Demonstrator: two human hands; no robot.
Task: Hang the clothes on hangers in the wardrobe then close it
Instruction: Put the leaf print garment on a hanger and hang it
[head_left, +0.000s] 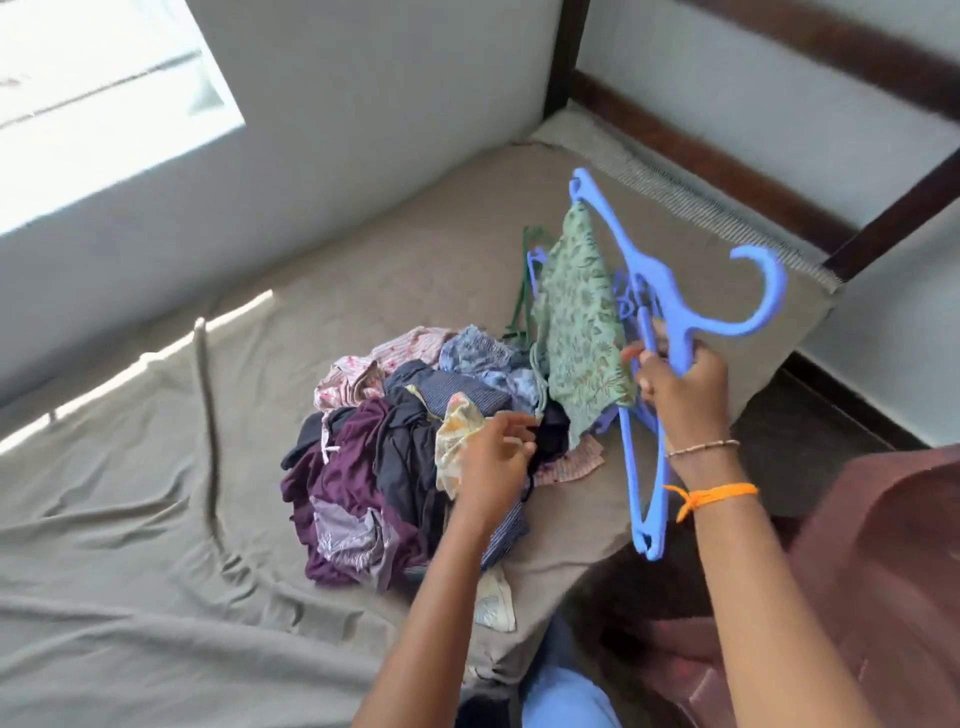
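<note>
Down at the bottom, two bare arms reach out over a bed. Up in the right hand (680, 384) is a blue hanger (660, 312), and the fingers are curled tight round its middle, just under the hook. A green top with leaves on it (582, 322) hangs off one end of that hanger and droops down to the pile. It looks only half on. The left hand (493, 457) is down on the pile of clothes (405, 441), with its fingers bent into the cloth near a yellow piece, as if picking at it. I cannot tell if it has a real hold.

The pile sits in the middle of the bed, near the edge. It has purple, dark blue, pink and light blue things all mixed up. More hangers (530, 280), green and blue, lie on the bed just behind the green top. The bed sheet (156, 519) is grey-brown and wrinkly. No wardrobe shows here, so the job has a long way to go.

What could go wrong? The green top could slide off the hanger, because it clings to one end only and the hanger is tipped. The left hand could also drag up two tangled things at once
</note>
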